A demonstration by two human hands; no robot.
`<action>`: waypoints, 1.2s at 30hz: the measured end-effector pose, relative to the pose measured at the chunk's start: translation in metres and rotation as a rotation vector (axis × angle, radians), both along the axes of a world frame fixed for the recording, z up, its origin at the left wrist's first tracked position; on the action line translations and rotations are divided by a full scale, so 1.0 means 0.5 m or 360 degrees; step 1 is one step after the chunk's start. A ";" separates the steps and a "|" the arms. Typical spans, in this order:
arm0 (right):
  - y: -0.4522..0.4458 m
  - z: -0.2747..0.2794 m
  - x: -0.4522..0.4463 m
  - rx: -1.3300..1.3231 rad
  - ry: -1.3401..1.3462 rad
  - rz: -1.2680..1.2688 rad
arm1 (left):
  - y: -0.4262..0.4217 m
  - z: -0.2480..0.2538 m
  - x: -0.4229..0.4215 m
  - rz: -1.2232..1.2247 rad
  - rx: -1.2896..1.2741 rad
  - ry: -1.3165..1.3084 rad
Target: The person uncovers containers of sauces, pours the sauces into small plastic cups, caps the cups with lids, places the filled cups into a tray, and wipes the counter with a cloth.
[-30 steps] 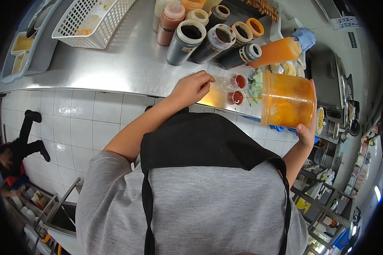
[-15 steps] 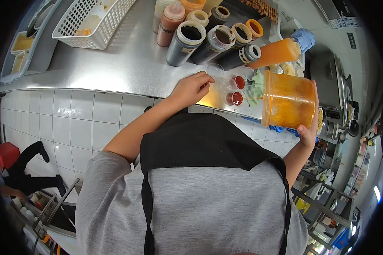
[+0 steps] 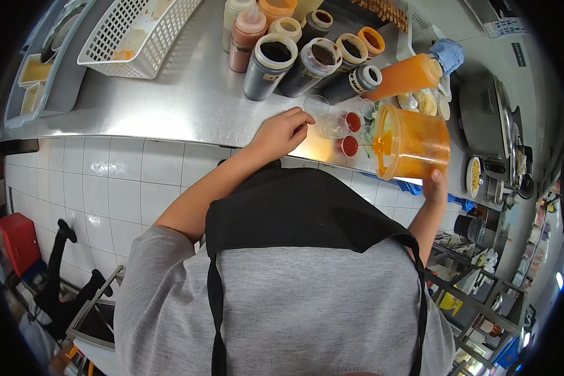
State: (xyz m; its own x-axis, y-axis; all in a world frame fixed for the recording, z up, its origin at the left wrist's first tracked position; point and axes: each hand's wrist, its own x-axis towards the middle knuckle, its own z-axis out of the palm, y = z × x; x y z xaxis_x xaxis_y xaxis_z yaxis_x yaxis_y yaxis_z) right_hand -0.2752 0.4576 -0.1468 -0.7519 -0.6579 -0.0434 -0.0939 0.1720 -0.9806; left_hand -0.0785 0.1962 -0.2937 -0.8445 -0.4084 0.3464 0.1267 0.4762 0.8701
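At counter (image 3: pixel 188 94) | left hand (image 3: pixel 284 133) half-curled | right hand (image 3: pixel 437 185) gripping tilted tub (image 3: pixel 418 143)

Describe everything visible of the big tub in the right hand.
The tub is round and wide-mouthed, apparently see-through plastic, its wall coated orange inside. A thick rim rings the lidless mouth, where orange sauce clings. It lies tipped sideways, mouth facing the small cups of red sauce. The right hand grips it near the base, which is partly hidden.
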 end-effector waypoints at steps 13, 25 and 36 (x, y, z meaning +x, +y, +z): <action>0.010 -0.183 0.022 -0.1108 -0.0988 -0.0219 | 0.012 0.034 0.006 -0.0093 0.0271 -0.0081; -0.087 -0.122 0.051 -0.0956 -0.1299 -0.0028 | 0.026 0.340 -0.054 -0.0698 0.1416 -0.0198; -0.283 0.071 0.123 -0.1228 -0.1123 0.0830 | -0.167 0.436 0.149 -0.0053 0.1483 0.0633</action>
State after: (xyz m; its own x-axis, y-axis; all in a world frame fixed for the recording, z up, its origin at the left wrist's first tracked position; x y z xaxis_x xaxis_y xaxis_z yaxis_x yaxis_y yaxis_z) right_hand -0.2136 0.3159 -0.1112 -0.3512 -0.9142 0.2022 0.6304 -0.3906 -0.6709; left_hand -0.0039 0.1128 -0.0758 -0.7533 -0.6378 0.1607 0.4891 -0.3798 0.7852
